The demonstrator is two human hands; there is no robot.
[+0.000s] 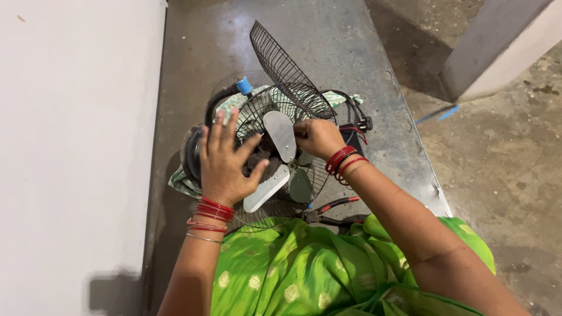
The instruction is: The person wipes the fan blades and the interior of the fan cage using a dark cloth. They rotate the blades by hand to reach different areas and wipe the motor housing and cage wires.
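Grey, scuffed metal work surface (pixel 351 52) runs between a white wall panel (pixel 76 146) on one side and a stained concrete floor (pixel 503 175) on the other.

Small table fan with a black wire rear guard (pixel 257 114) lies face-up near the close edge of the surface, resting on a green-and-white patterned cloth (pixel 182 184). Its detached black wire front guard (pixel 281 64) stands tilted at the far side of the fan. The three-lobed silver metal blade (pixel 280 136) is exposed.

Left hand (pixel 225 161) lies spread, fingers wide, palm pressed over the hub side of the blade; it steadies rather than grips. Right hand (pixel 316 137) is pinched narrowly at the blade centre; what sits between the fingertips cannot be told.

Step in hand, as judged: work on the blade fixing at the hub, with the blade held against rotation. The next move calls for a firm counter-hold from the left hand and a fine twisting or pulling action from the right.

Red-handled pliers (pixel 331 208) lie just beside the fan, near the green garment (pixel 304 269).
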